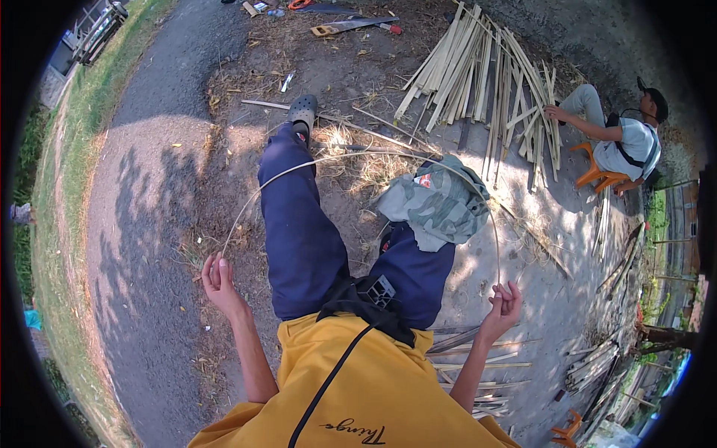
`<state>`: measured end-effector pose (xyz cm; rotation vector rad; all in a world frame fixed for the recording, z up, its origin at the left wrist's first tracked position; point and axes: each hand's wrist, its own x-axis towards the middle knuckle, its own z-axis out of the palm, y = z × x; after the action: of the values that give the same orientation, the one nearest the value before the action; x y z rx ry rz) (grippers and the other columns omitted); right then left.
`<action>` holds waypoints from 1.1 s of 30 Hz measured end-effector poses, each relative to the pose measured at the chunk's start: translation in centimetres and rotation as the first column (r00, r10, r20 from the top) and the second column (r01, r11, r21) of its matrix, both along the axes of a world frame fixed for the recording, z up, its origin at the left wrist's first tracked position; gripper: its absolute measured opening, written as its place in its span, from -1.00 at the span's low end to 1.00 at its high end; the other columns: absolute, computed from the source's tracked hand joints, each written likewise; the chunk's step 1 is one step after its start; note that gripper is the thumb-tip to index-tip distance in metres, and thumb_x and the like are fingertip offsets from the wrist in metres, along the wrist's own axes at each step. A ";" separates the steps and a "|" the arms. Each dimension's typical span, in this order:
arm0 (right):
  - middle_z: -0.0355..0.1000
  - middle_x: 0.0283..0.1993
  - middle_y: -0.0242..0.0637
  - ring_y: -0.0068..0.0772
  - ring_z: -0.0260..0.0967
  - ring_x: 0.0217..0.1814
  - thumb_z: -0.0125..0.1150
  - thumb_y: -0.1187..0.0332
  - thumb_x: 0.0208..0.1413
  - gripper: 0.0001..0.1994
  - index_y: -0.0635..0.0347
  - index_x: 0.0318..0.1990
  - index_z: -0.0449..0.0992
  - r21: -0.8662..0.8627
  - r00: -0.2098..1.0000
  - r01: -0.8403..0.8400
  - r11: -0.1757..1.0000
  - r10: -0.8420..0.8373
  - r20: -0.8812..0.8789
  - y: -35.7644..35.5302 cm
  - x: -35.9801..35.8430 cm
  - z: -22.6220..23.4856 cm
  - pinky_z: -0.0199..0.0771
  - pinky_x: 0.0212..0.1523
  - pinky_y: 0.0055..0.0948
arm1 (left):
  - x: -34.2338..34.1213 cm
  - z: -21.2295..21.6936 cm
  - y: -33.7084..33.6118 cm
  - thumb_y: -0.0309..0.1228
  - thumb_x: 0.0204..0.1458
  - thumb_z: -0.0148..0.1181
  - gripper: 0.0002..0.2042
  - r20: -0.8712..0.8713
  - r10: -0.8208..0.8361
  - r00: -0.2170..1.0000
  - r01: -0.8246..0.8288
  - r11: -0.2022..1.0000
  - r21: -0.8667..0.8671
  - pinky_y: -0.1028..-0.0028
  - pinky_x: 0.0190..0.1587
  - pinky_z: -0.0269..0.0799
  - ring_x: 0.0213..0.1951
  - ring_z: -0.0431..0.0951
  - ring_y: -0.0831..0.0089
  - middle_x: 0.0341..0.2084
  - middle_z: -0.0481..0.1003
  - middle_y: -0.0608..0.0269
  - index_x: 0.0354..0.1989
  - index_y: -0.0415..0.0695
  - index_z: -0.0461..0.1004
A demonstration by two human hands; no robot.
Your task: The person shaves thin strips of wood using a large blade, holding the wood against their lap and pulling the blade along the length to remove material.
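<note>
I sit with my legs in dark blue trousers stretched out over bare dirt. My left hand (219, 282) pinches one end of a long thin bamboo strip (351, 154), low at the left. My right hand (503, 306) grips the other end at the right. The strip bends in a wide arch over both knees. A folded camouflage cloth (441, 205) lies on my right knee under the arch. My left foot wears a grey clog (302, 112).
A pile of split bamboo slats (478, 71) lies ahead. A seated person (624, 138) on an orange stool (597, 173) handles slats at the right. A handsaw (351, 26) lies at the top. More slats (478, 366) rest beside my right hip. A paved path (149, 187) runs at the left.
</note>
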<state>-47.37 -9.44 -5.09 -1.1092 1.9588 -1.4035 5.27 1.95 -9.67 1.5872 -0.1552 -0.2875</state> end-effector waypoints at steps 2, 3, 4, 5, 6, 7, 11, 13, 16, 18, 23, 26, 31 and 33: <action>0.61 0.00 -0.10 -0.31 0.61 0.09 0.10 0.70 0.26 -0.56 0.27 0.29 0.46 -0.007 0.999 -0.004 1.000 0.004 0.039 0.2 -0.1 -0.1 0.61 0.02 -0.40 | -0.5 -0.1 0.2 -0.42 0.35 0.24 -0.61 -0.087 -0.015 0.996 0.009 0.998 -0.066 0.34 0.27 0.47 0.18 0.56 0.38 0.20 0.56 0.06 0.30 -0.17 0.38; 0.61 0.00 -0.10 -0.31 0.61 0.09 0.10 0.70 0.26 -0.56 0.27 0.29 0.46 0.001 0.999 -0.004 1.000 0.003 0.036 0.2 0.0 -0.1 0.61 0.02 -0.40 | -0.6 -0.3 0.5 -0.42 0.35 0.24 -0.61 -0.089 -0.015 0.996 0.009 0.998 -0.058 0.34 0.27 0.47 0.18 0.56 0.38 0.20 0.56 0.06 0.30 -0.17 0.38; 0.62 0.01 -0.09 -0.32 0.61 0.09 0.10 0.69 0.27 -0.57 0.26 0.28 0.47 0.000 0.999 -0.005 1.000 0.005 0.054 0.1 0.2 -0.1 0.61 0.00 -0.41 | -0.7 -0.4 0.7 -0.40 0.37 0.22 -0.63 -0.101 -0.007 0.995 -0.002 0.996 -0.090 0.34 0.24 0.49 0.14 0.57 0.41 0.20 0.56 0.06 0.29 -0.17 0.38; 0.62 0.01 -0.09 -0.33 0.61 0.08 0.10 0.68 0.28 -0.58 0.26 0.28 0.48 0.000 0.997 -0.005 1.000 0.005 0.071 0.0 0.3 -0.1 0.60 -0.01 -0.43 | -0.7 -0.6 0.9 -0.38 0.38 0.21 -0.65 -0.112 0.001 0.994 -0.014 0.993 -0.120 0.34 0.21 0.50 0.11 0.57 0.43 0.21 0.56 0.06 0.28 -0.16 0.38; 0.62 0.01 -0.09 -0.33 0.61 0.08 0.10 0.68 0.28 -0.58 0.26 0.28 0.48 0.000 0.997 -0.004 1.000 0.004 0.071 0.0 0.2 -0.1 0.60 -0.01 -0.43 | -0.5 -0.6 1.1 -0.38 0.38 0.21 -0.65 -0.112 -0.001 0.994 -0.012 0.993 -0.120 0.34 0.21 0.50 0.11 0.57 0.43 0.21 0.56 0.06 0.28 -0.16 0.38; 0.63 0.04 -0.10 -0.34 0.61 0.07 0.11 0.64 0.28 -0.59 0.26 0.27 0.47 -0.002 0.998 -0.012 1.000 0.012 0.061 0.1 0.2 -0.1 0.60 -0.03 -0.43 | -0.2 -0.6 1.4 -0.36 0.39 0.19 -0.66 -0.118 0.009 0.993 -0.029 0.985 -0.170 0.35 0.16 0.50 0.06 0.57 0.47 0.21 0.55 0.06 0.26 -0.15 0.38; 0.65 0.05 -0.12 -0.34 0.62 0.06 0.11 0.61 0.28 -0.60 0.25 0.26 0.47 0.010 0.998 -0.015 1.000 0.014 0.059 0.0 0.7 0.5 0.59 -0.04 -0.41 | -0.4 1.2 0.5 -0.29 0.42 0.14 -0.71 -0.148 0.037 0.988 -0.072 0.967 -0.243 0.38 0.07 0.48 -0.06 0.54 0.53 0.22 0.55 0.07 0.21 -0.11 0.37; 0.65 0.05 -0.12 -0.35 0.62 0.05 0.11 0.62 0.28 -0.60 0.25 0.27 0.46 0.007 0.998 -0.019 1.000 0.018 0.066 -0.1 0.7 0.4 0.59 -0.04 -0.41 | -0.1 1.4 0.2 -0.28 0.42 0.12 -0.70 -0.146 0.037 0.989 -0.071 0.969 -0.238 0.37 0.07 0.47 -0.05 0.54 0.52 0.23 0.54 0.07 0.21 -0.10 0.36; 0.65 0.03 -0.13 -0.35 0.62 0.05 0.11 0.61 0.28 -0.59 0.25 0.28 0.46 0.000 0.997 -0.021 1.000 0.021 0.079 -0.1 0.7 0.0 0.59 -0.04 -0.43 | -0.1 1.6 0.2 -0.24 0.41 0.07 -0.70 -0.156 0.032 0.987 -0.070 0.967 -0.247 0.35 0.07 0.44 -0.04 0.52 0.51 0.26 0.52 0.08 0.20 -0.08 0.35; 0.66 0.02 -0.13 -0.36 0.62 0.04 0.11 0.61 0.28 -0.59 0.25 0.28 0.46 -0.002 0.996 -0.022 1.000 0.022 0.086 0.0 0.7 -0.1 0.60 -0.05 -0.43 | -0.1 1.8 0.2 -0.23 0.41 0.05 -0.70 -0.168 0.028 0.985 -0.072 0.963 -0.258 0.35 0.07 0.43 -0.04 0.51 0.50 0.27 0.50 0.08 0.19 -0.08 0.36; 0.66 0.00 -0.15 -0.38 0.62 0.03 0.12 0.60 0.28 -0.58 0.25 0.29 0.46 -0.010 0.995 -0.038 0.999 0.039 0.095 0.0 1.0 -0.1 0.60 -0.05 -0.44 | -0.2 2.4 -0.4 -0.17 0.40 0.03 -0.68 -0.155 0.016 0.988 -0.058 0.960 -0.272 0.34 0.08 0.39 -0.01 0.49 0.48 0.30 0.46 0.07 0.19 -0.06 0.36; 0.66 0.02 -0.14 -0.38 0.62 0.03 0.12 0.59 0.29 -0.59 0.24 0.28 0.46 -0.012 0.995 -0.035 0.999 0.036 0.095 0.0 0.8 -0.2 0.58 -0.07 -0.45 | 0.1 2.0 0.0 -0.17 0.40 0.03 -0.68 -0.154 0.017 0.988 -0.061 0.956 -0.287 0.35 0.07 0.39 -0.01 0.49 0.47 0.30 0.46 0.07 0.19 -0.07 0.36; 0.66 0.03 -0.14 -0.39 0.62 0.02 0.12 0.58 0.30 -0.61 0.24 0.27 0.47 -0.004 0.996 -0.044 0.999 0.044 0.072 0.0 0.6 -0.2 0.56 -0.09 -0.48 | 0.3 1.5 0.3 -0.18 0.39 0.03 -0.68 -0.159 0.014 0.987 -0.060 0.955 -0.289 0.36 0.05 0.39 -0.01 0.49 0.46 0.30 0.47 0.07 0.18 -0.07 0.36; 0.66 0.03 -0.14 -0.40 0.62 0.01 0.12 0.58 0.30 -0.61 0.24 0.27 0.47 0.000 0.997 -0.041 0.999 0.041 0.072 0.0 0.6 -0.3 0.55 -0.09 -0.49 | 0.2 1.5 0.2 -0.18 0.39 0.03 -0.68 -0.161 0.017 0.987 -0.064 0.955 -0.291 0.37 0.05 0.40 -0.02 0.49 0.46 0.29 0.47 0.07 0.18 -0.07 0.37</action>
<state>-46.73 -9.40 -5.39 -1.0772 1.8763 -1.4004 5.49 2.19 -8.16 1.2637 -0.0404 -0.3401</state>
